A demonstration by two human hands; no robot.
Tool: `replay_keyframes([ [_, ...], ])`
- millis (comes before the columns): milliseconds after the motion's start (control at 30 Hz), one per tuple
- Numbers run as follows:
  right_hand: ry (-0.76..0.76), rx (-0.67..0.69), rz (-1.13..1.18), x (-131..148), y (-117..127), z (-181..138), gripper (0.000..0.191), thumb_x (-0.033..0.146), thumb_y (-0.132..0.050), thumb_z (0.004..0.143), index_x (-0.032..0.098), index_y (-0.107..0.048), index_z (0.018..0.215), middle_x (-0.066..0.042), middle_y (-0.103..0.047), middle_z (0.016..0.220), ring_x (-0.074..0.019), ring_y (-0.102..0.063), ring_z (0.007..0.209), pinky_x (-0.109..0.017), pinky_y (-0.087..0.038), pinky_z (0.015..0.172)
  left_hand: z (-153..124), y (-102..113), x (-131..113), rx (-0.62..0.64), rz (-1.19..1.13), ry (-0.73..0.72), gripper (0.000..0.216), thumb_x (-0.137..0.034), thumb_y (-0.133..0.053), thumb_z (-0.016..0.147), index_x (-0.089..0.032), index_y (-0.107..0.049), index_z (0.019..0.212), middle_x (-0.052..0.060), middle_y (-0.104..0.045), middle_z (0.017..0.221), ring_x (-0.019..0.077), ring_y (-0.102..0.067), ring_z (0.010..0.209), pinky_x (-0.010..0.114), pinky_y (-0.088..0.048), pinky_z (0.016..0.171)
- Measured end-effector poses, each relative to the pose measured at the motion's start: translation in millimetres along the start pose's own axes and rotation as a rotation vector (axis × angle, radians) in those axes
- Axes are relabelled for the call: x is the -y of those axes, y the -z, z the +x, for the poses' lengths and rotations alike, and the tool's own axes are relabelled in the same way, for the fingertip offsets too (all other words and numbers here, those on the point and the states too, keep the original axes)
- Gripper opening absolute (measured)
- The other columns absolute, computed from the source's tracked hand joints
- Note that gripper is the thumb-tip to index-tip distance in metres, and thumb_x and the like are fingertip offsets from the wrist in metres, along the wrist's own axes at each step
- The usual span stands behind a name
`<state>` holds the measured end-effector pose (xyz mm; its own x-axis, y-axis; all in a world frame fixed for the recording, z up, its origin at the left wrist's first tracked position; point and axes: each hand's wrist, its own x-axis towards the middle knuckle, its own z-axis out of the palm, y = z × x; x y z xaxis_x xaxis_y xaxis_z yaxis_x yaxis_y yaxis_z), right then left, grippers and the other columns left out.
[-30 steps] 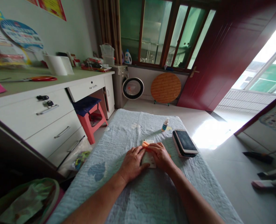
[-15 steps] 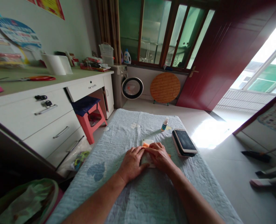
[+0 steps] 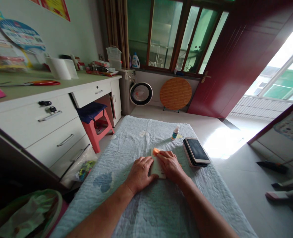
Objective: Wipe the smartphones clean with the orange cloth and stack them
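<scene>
A white phone (image 3: 158,170) lies flat, back side up, on the quilted cloth in front of me. My left hand (image 3: 140,172) holds it along its left side, the fingers at the upper edge and the thumb by the bottom end. An orange wiping cloth (image 3: 156,151) is pinched under the fingertips of my right hand (image 3: 170,164) and pressed on the phone's upper part. My right hand covers the phone's right edge. Beyond my right hand stands a small spray bottle (image 3: 175,133), and to its right is a stack of phones or tablets (image 3: 196,151).
A light blue quilted cloth (image 3: 136,135) covers the table. On the left are a white desk (image 3: 54,127), a pink stool (image 3: 94,140) and a bin (image 3: 59,205). A washing machine (image 3: 126,89) with its door open, a round wooden board (image 3: 176,94) and a red door (image 3: 225,66) stand behind.
My right hand has slid a little right and the orange cloth has moved up the phone, so more of the phone's back shows. My left hand stays about where it was.
</scene>
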<state>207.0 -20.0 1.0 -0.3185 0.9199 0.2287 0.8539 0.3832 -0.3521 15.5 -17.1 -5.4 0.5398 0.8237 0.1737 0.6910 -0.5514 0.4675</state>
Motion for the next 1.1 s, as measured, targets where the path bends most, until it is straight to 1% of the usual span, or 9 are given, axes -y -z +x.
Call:
replay_keyframes([
  [133,0.006,-0.025,0.036,0,0,-1,0.032,0.028,-0.042,0.097,0.03,-0.06,0.123,-0.004,-0.061,0.119,-0.0208,-0.05,0.106,-0.035,-0.038,0.092,0,2,-2,0.006,-0.004,0.003,0.054,-0.046,-0.069,0.074,-0.02,-0.056,0.12,0.009,-0.057,0.13,0.0301,-0.051,0.116,0.044,-0.037,0.102],
  [267,0.008,-0.04,0.059,-1,-2,-1,0.041,0.022,-0.043,0.095,0.028,-0.05,0.135,-0.005,-0.059,0.123,-0.0217,-0.049,0.106,-0.036,-0.037,0.091,0,3,-2,0.01,-0.001,0.007,0.054,-0.043,-0.07,0.073,-0.02,-0.057,0.12,0.01,-0.058,0.129,0.0301,-0.051,0.117,0.043,-0.037,0.103],
  [333,0.008,-0.038,0.057,-1,-3,0,0.043,0.021,-0.042,0.094,0.027,-0.047,0.137,-0.006,-0.059,0.124,-0.0221,-0.048,0.107,-0.036,-0.037,0.092,0,2,-2,0.009,-0.003,0.006,0.055,-0.043,-0.071,0.073,-0.018,-0.057,0.12,0.011,-0.058,0.13,0.0303,-0.05,0.119,0.043,-0.036,0.105],
  [467,0.011,-0.023,0.024,-3,-6,0,0.036,0.024,-0.039,0.096,0.03,-0.055,0.128,-0.005,-0.06,0.118,-0.0216,-0.048,0.106,-0.037,-0.037,0.092,0,-1,1,0.002,-0.008,-0.005,0.054,-0.044,-0.071,0.073,-0.02,-0.057,0.12,0.009,-0.057,0.131,0.0295,-0.05,0.118,0.043,-0.036,0.104],
  [567,0.006,-0.018,-0.003,-4,-9,1,0.033,0.028,-0.04,0.097,0.032,-0.06,0.123,-0.005,-0.06,0.118,-0.0217,-0.048,0.106,-0.038,-0.037,0.094,0,-1,2,0.002,-0.011,-0.004,0.056,-0.044,-0.07,0.074,-0.022,-0.055,0.122,0.008,-0.056,0.132,0.0289,-0.049,0.119,0.042,-0.036,0.104],
  [667,-0.006,-0.021,-0.027,-4,-11,1,0.033,0.028,-0.042,0.096,0.032,-0.061,0.123,-0.005,-0.055,0.125,-0.0231,-0.046,0.111,-0.04,-0.036,0.097,0,0,2,0.0,-0.007,-0.004,0.055,-0.044,-0.071,0.073,-0.021,-0.057,0.121,0.008,-0.056,0.132,0.029,-0.05,0.118,0.042,-0.036,0.104],
  [767,-0.003,-0.008,-0.019,-2,-8,0,0.036,0.026,-0.043,0.095,0.032,-0.059,0.127,-0.005,-0.051,0.133,-0.0239,-0.043,0.116,-0.04,-0.037,0.098,0,0,2,0.001,-0.004,-0.008,0.056,-0.044,-0.071,0.072,-0.02,-0.058,0.121,0.009,-0.057,0.132,0.0292,-0.05,0.117,0.042,-0.037,0.104],
  [900,0.023,0.046,0.002,3,-4,-2,0.037,0.026,-0.042,0.096,0.033,-0.056,0.13,-0.003,-0.052,0.135,-0.0235,-0.043,0.117,-0.04,-0.037,0.098,0,-1,2,0.001,-0.005,-0.007,0.06,-0.043,-0.071,0.073,-0.02,-0.055,0.126,0.009,-0.056,0.134,0.029,-0.05,0.119,0.042,-0.036,0.105],
  [1100,0.012,0.063,-0.038,3,-5,-1,0.044,0.026,-0.043,0.094,0.032,-0.047,0.138,0.0,-0.049,0.142,-0.0239,-0.043,0.119,-0.039,-0.036,0.099,0,2,0,0.007,-0.01,-0.012,0.059,-0.042,-0.07,0.073,-0.02,-0.055,0.126,0.009,-0.056,0.132,0.0287,-0.05,0.118,0.041,-0.037,0.104],
])
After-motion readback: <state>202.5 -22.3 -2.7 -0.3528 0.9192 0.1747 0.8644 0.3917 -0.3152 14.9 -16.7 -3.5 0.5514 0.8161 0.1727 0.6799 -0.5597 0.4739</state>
